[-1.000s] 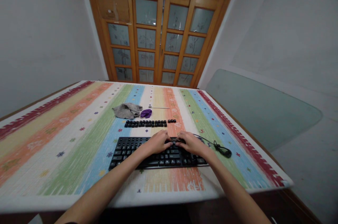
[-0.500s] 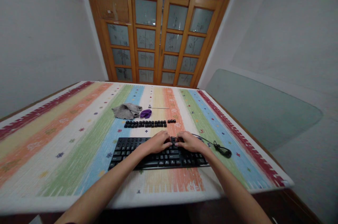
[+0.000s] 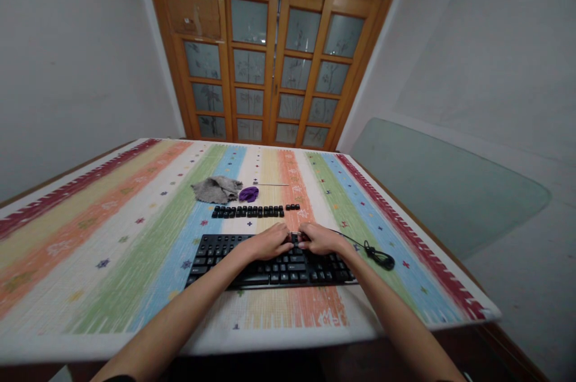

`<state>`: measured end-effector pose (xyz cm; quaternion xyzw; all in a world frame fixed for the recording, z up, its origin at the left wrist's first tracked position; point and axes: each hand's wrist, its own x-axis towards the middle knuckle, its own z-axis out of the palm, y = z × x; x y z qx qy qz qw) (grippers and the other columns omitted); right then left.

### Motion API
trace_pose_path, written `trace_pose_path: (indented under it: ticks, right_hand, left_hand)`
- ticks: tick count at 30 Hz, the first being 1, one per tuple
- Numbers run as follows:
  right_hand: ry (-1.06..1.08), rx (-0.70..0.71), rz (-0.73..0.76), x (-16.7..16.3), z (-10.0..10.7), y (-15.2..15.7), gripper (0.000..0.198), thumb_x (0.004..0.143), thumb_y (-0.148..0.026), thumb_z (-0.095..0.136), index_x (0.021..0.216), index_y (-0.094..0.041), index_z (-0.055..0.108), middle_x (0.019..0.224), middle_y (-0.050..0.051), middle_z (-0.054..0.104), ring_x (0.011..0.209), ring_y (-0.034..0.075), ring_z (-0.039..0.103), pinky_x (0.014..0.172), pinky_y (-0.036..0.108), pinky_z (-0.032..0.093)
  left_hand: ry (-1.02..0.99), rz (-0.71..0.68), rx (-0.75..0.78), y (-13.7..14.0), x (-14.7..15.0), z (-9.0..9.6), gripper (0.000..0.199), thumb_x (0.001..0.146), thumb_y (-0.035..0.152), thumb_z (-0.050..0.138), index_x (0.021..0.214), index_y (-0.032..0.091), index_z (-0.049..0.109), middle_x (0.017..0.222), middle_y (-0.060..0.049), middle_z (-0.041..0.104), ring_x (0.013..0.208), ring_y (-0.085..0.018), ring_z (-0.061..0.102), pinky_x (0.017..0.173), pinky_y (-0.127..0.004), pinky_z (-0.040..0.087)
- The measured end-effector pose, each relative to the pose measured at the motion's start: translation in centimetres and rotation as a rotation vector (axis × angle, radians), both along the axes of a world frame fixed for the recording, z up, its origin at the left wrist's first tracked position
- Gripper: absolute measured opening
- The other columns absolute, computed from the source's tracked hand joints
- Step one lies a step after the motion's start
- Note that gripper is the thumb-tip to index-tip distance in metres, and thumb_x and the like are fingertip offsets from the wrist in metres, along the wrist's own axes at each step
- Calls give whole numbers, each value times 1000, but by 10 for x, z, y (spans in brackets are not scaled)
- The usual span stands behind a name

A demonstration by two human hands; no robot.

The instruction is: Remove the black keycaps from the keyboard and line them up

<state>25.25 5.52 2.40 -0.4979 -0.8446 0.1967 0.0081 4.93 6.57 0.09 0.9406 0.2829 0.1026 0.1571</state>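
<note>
"Since both hands are bunched up over the keyboard (image 3: 279,268), what step would you call this?"

"Honestly, I'd say fiddly work on the keys (image 3: 296,267) toward its far side, right of middle. The left hand (image 3: 269,241) has thumb and fingers drawn in narrow, and the right hand (image 3: 321,238) pretty much mirrors it, not quite touching. Can't tell if either one's really gripping anything. There's a pale sliver (image 3: 295,232) by the right fingertips, way too small to name."

"And where's everything sitting?"

"Keyboard's lying flat near the counter's (image 3: 112,226) near edge, around the middle. Loose keycaps (image 3: 249,211) are lined up past it toward the far edge, with a gray cloth (image 3: 213,189) and a purple cloth (image 3: 249,193) beyond those. The cable (image 3: 381,258) is bundled off toward the right edge."

"So what does the next move call for?"

"My guess: steady, straight pressure with the fingertips low, keyboard kept from sliding. Levering sideways could knock the neighbours, so no rushing imo."
</note>
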Motion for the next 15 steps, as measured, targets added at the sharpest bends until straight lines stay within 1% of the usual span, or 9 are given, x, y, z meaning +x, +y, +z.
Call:
trace_pose_path:
  ticks: [6,15]
  right_hand:
    - [-13,-27,12,-1,4,0,8,79,-15,68,77,-13,60,77,5,63,69,16,54,60,24,36]
    - [-2,-33,48,1,1,5,6,78,-15,69,79,-12,63,76,5,64,68,16,54,60,23,37]
  left_hand:
    - [18,-12,-4,1,0,3,12,94,26,50,89,16,54,94,-8,57,87,-21,55,82,-33,45]
    - [46,-9,30,1,1,4,12,94,26,51,88,16,53,94,-9,59,87,-22,57,81,-33,46]
